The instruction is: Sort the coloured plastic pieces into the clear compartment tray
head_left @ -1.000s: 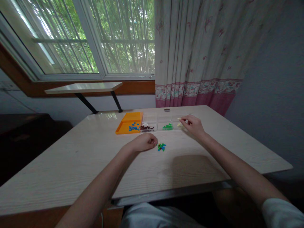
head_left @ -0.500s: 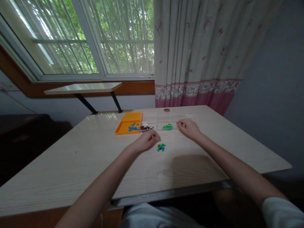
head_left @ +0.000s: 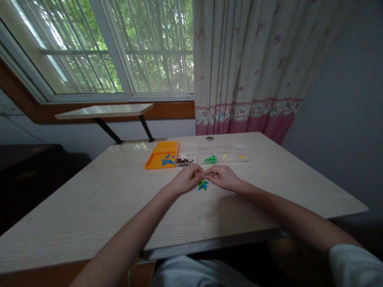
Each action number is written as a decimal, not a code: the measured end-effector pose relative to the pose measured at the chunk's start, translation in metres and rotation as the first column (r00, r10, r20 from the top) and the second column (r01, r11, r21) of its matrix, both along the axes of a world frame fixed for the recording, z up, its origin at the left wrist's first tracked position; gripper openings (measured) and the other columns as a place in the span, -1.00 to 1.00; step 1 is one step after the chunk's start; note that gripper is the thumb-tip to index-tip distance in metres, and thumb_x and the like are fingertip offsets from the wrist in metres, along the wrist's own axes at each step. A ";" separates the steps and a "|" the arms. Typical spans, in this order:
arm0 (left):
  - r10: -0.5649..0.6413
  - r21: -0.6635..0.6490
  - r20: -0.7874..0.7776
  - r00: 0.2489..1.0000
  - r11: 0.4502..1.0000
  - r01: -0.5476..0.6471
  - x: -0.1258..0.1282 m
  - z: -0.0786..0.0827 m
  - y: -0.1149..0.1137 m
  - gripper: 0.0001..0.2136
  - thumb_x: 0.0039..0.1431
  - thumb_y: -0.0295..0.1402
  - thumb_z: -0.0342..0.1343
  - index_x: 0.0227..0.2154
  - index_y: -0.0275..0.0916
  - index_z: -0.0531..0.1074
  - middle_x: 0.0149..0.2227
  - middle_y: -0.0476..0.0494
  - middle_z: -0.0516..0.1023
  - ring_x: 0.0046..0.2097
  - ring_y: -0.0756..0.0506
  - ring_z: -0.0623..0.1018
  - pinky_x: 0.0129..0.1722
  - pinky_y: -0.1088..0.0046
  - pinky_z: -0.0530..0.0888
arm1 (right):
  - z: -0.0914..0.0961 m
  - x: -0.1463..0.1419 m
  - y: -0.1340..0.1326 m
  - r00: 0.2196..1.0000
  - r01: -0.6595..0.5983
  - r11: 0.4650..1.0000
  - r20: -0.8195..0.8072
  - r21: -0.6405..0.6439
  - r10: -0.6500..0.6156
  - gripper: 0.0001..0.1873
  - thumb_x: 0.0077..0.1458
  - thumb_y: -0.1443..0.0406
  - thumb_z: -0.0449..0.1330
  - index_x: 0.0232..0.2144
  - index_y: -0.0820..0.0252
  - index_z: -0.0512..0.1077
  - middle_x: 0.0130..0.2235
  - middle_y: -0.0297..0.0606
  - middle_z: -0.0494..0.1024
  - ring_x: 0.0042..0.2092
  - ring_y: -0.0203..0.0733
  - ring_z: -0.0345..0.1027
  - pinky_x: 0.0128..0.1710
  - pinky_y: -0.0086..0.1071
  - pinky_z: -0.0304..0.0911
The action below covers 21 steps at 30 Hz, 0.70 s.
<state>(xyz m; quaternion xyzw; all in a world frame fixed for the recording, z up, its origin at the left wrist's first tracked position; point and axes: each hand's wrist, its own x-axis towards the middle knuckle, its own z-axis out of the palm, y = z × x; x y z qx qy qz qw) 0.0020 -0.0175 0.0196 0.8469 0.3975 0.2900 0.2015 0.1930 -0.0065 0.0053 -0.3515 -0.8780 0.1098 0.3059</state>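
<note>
My left hand (head_left: 186, 179) and my right hand (head_left: 222, 176) meet fingertip to fingertip over the middle of the pale wooden table (head_left: 119, 207). Both are pinched, and a tiny green piece (head_left: 204, 174) shows between the fingertips. Just below them lies a small pile of green and blue pieces (head_left: 203, 185) on the tabletop. Farther back sits a clear divided box (head_left: 215, 154) with dark, green and yellowish pieces in separate compartments. Its orange lid (head_left: 163, 154) lies open at the left with blue pieces in it.
A small dark round object (head_left: 210, 138) lies at the table's far edge. Behind are a barred window (head_left: 119, 48), a narrow shelf on brackets (head_left: 104, 111) and a flowered curtain (head_left: 248, 63). A grey wall (head_left: 341, 99) is on the right.
My right hand has come back from the clear box's right compartments to the middle. My left hand lifted slightly and moved right, so both hands now meet above the pile.
</note>
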 end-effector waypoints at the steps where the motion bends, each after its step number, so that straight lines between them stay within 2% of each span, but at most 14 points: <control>1: -0.001 -0.002 -0.001 1.000 1.000 0.001 0.000 0.000 0.000 -0.86 0.06 -0.39 0.00 -0.40 -0.34 0.42 -0.51 -0.03 0.38 -0.49 0.07 0.31 -0.51 0.61 0.22 | 0.000 0.000 0.000 1.000 -0.002 1.000 -0.005 0.007 0.002 -0.83 0.04 0.24 0.12 -0.38 0.19 0.47 -0.49 -0.34 0.45 -0.47 -0.37 0.23 -0.48 -0.53 0.04; 10: 0.036 0.021 0.030 0.999 0.999 -0.036 -0.001 0.003 0.000 -0.85 0.08 -0.38 -0.01 -0.39 -0.32 0.42 -0.46 -0.06 0.42 -0.47 0.06 0.32 -0.48 0.59 0.22 | 0.004 0.003 0.000 0.995 0.006 0.995 -0.101 0.100 0.004 -0.86 0.04 0.29 0.11 -0.41 0.20 0.46 -0.49 -0.33 0.45 -0.45 -0.36 0.25 -0.45 -0.52 0.10; 13: 0.026 0.031 0.008 1.000 0.999 -0.026 -0.005 0.003 0.003 -0.85 0.08 -0.39 -0.02 -0.37 -0.32 0.43 -0.43 -0.09 0.44 -0.44 0.05 0.34 -0.46 0.58 0.24 | 0.010 0.010 0.003 0.974 0.085 0.978 -0.225 0.192 -0.040 -0.84 0.05 0.27 0.11 -0.41 0.21 0.47 -0.47 -0.30 0.47 -0.50 -0.38 0.22 -0.46 -0.50 0.13; 17: -0.004 0.020 -0.048 0.999 1.000 0.005 -0.011 0.002 0.005 -0.86 0.07 -0.42 -0.02 -0.41 -0.34 0.43 -0.44 -0.10 0.44 -0.43 0.04 0.35 -0.45 0.58 0.24 | 0.020 0.020 0.006 0.920 0.225 0.930 -0.379 0.292 -0.103 -0.84 0.04 0.25 0.12 -0.41 0.19 0.47 -0.51 -0.31 0.47 -0.54 -0.38 0.19 -0.50 -0.50 0.14; 21: -0.059 -0.007 -0.093 0.994 0.998 0.059 -0.012 0.000 0.006 -0.87 0.05 -0.44 -0.01 -0.41 -0.34 0.44 -0.45 -0.10 0.46 -0.44 0.04 0.37 -0.44 0.58 0.26 | 0.025 0.026 0.007 0.902 0.258 0.900 -0.420 0.351 -0.094 -0.85 0.04 0.26 0.13 -0.41 0.19 0.47 -0.51 -0.32 0.48 -0.54 -0.39 0.22 -0.51 -0.51 0.16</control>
